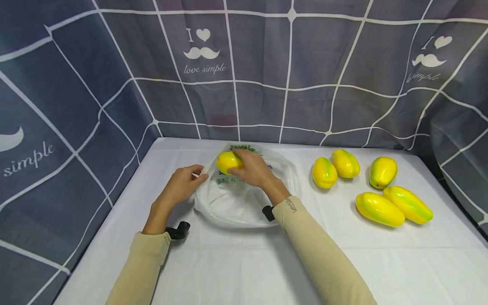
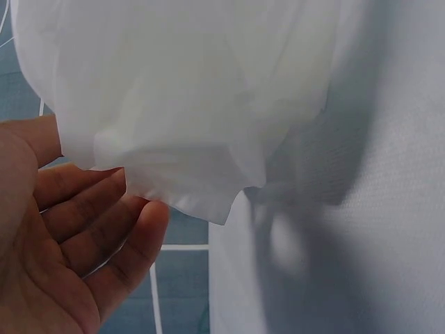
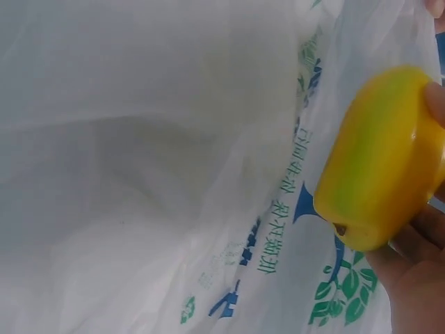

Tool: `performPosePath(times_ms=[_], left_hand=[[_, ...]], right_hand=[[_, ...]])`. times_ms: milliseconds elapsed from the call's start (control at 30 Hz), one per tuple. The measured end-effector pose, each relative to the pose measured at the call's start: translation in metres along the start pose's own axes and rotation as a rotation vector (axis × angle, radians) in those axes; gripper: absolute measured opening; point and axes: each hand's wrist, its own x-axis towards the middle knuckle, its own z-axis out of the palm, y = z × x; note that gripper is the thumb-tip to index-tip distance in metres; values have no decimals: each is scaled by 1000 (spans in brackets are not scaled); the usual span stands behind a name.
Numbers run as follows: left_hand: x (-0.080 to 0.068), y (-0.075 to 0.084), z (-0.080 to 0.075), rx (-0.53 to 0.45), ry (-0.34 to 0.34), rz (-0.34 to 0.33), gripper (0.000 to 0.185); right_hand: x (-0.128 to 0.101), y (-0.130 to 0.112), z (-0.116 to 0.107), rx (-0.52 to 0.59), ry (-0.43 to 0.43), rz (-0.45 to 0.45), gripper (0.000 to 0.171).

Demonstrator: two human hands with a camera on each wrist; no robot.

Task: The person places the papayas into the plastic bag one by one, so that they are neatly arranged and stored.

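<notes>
Right hand [image 1: 253, 167] fingers wrapped round mango-like fruit [image 1: 228, 162], at mouth of plastic bag [image 1: 223, 207]. Left hand [image 1: 183, 183] fingers pinching bag's rim. Fruit's probably firm, slick: grip mid-body. Bag looks limp, flimsy; hold by rim.

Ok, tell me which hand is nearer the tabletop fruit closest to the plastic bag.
Right. The right hand, holding another yellow fruit at the bag, is left of the tabletop fruit; the left hand is farther left, at the bag's edge.
</notes>
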Motion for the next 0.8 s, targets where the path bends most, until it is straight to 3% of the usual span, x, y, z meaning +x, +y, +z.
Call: performPosePath(times_ms=[400,800], left_hand=[[0,0,3,-5,-26,-13,45],[1,0,1,3,-29,-20,45]], right_hand=[[4,9,10,-81,-48,21,62],[10,10,19,-86,-79,24,59]])
